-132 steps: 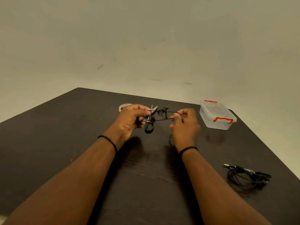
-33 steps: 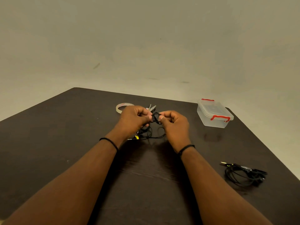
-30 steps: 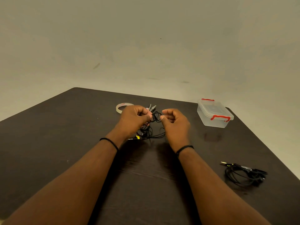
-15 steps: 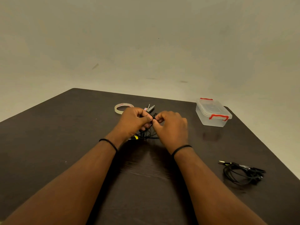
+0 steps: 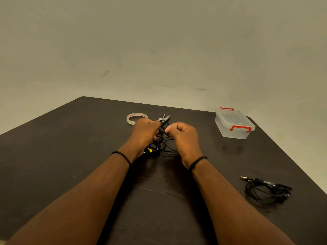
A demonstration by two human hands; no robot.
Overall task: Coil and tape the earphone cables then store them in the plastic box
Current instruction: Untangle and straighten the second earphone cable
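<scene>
Both hands work over the middle of the dark brown wooden table (image 5: 70, 156), just in front of the flat roll of clear adhesive tape (image 5: 136, 118), which serves here as the landmark. The left hand (image 5: 144, 134) sits just in front of the roll, fingers curled around the gathered loops of the thin black earphone cable (image 5: 163, 145), probably to keep the turns from springing apart. The right hand (image 5: 184, 137), a little to the right of the roll, pinches a strand of the same cable between thumb and forefinger, apparently feeding another turn onto the bundle. The loose loops hang down to the table between the wrists, a yellow-marked plug showing near the left wrist.

Small metal scissors (image 5: 165, 118) lie just right of the tape, close at hand for cutting a strip. The clear plastic box with red latches (image 5: 234, 123) stands well to the right of the roll, lid on. A second black earphone bundle (image 5: 267, 190) lies far to the right and nearer the person; whether it is taped cannot be told.
</scene>
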